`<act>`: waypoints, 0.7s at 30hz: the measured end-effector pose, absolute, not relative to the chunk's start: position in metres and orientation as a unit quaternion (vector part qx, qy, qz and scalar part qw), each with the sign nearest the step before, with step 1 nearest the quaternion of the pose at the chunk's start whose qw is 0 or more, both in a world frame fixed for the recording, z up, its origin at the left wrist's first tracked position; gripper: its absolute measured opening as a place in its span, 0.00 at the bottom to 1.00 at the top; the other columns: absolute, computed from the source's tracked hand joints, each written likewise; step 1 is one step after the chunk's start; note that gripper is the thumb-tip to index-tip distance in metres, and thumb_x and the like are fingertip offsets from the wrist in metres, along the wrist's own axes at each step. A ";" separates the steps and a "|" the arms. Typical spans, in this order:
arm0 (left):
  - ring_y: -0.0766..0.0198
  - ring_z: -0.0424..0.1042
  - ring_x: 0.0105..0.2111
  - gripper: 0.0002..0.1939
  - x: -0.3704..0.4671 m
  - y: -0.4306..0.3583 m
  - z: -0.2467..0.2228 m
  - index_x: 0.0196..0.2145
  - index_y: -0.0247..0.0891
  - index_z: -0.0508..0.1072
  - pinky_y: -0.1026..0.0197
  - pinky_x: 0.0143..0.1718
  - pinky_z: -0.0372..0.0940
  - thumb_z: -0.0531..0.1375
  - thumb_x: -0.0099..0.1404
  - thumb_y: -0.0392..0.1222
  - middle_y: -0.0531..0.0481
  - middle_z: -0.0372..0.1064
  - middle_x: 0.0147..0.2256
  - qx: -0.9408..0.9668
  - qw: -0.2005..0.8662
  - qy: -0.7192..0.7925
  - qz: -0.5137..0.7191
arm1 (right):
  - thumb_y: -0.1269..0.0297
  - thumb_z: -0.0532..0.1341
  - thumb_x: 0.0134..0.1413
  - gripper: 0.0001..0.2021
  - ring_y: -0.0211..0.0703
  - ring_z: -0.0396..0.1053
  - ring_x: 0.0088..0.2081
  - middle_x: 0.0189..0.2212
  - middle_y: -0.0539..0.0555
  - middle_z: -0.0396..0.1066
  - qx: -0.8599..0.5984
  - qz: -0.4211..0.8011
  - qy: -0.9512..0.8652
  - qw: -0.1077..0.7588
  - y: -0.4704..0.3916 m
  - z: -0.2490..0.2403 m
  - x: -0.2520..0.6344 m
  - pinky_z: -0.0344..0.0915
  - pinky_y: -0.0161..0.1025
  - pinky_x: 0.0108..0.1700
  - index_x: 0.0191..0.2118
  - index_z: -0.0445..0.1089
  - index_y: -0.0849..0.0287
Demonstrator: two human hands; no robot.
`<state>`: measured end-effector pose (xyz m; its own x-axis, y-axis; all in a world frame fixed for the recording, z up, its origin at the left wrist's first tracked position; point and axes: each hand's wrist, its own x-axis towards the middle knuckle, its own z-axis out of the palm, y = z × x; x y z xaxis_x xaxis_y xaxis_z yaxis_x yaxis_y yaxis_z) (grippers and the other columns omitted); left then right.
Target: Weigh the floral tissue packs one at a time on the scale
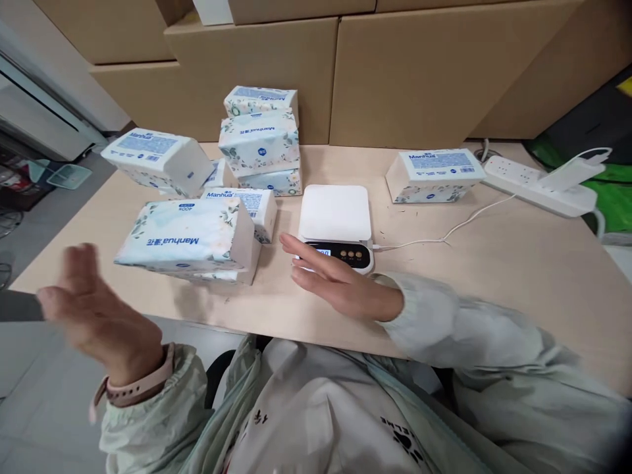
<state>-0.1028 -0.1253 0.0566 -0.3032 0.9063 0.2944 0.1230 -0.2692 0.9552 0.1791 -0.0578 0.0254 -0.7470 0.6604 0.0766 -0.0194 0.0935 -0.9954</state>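
My left hand (99, 309) is raised past the table's front left edge, slightly blurred, its fingers extended and holding nothing. Nearest to it is a white and blue tissue pack (182, 234) lying on another pack. My right hand (343, 280) hovers in front of the white scale (336, 214), fingers stretched out with nothing in them, partly covering the lit display. No pack rests on the scale plate. Behind the left packs, more are stacked (259, 141), and another (158, 158) sits at the back left. A single pack (433, 174) stands right of the scale.
Cardboard boxes (395, 79) form a wall along the table's back edge. A white power strip (538, 184) with a plugged-in adapter lies at the right. A thin white cable (444, 238) runs from it to the scale. Green material (615, 204) shows beyond the right edge.
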 end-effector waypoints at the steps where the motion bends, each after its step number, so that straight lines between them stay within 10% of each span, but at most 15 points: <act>1: 0.62 0.18 0.79 0.28 -0.107 -0.125 0.052 0.66 0.72 0.69 0.47 0.85 0.30 0.45 0.75 0.71 0.82 0.60 0.69 0.495 0.273 0.521 0.640 | 0.40 0.59 0.70 0.41 0.53 0.41 0.82 0.81 0.48 0.38 -0.223 0.647 -0.682 0.259 -0.055 0.022 0.169 0.48 0.63 0.80 0.80 0.42 0.41; 5: 0.50 0.26 0.80 0.27 -0.083 -0.128 0.043 0.64 0.64 0.75 0.46 0.85 0.30 0.42 0.81 0.61 0.81 0.58 0.71 0.521 0.220 0.518 0.642 | 0.34 0.60 0.65 0.50 0.54 0.30 0.83 0.82 0.46 0.28 -0.203 0.664 -0.664 0.277 -0.052 0.021 0.140 0.40 0.64 0.82 0.81 0.33 0.42; 13: 0.51 0.41 0.80 0.29 -0.007 -0.088 0.047 0.72 0.67 0.63 0.48 0.83 0.42 0.52 0.77 0.67 0.71 0.51 0.76 0.633 0.283 0.392 0.605 | 0.40 0.55 0.72 0.33 0.49 0.62 0.74 0.73 0.49 0.64 -0.356 0.452 -0.665 0.476 -0.056 0.029 0.209 0.56 0.55 0.79 0.77 0.53 0.40; 21: 0.45 0.45 0.79 0.36 0.022 -0.025 0.010 0.73 0.51 0.63 0.39 0.81 0.41 0.55 0.75 0.69 0.50 0.48 0.78 0.625 0.412 0.442 0.494 | 0.34 0.51 0.70 0.37 0.58 0.57 0.76 0.73 0.58 0.63 -0.483 0.332 -0.664 0.465 -0.023 -0.020 0.262 0.48 0.65 0.79 0.75 0.58 0.48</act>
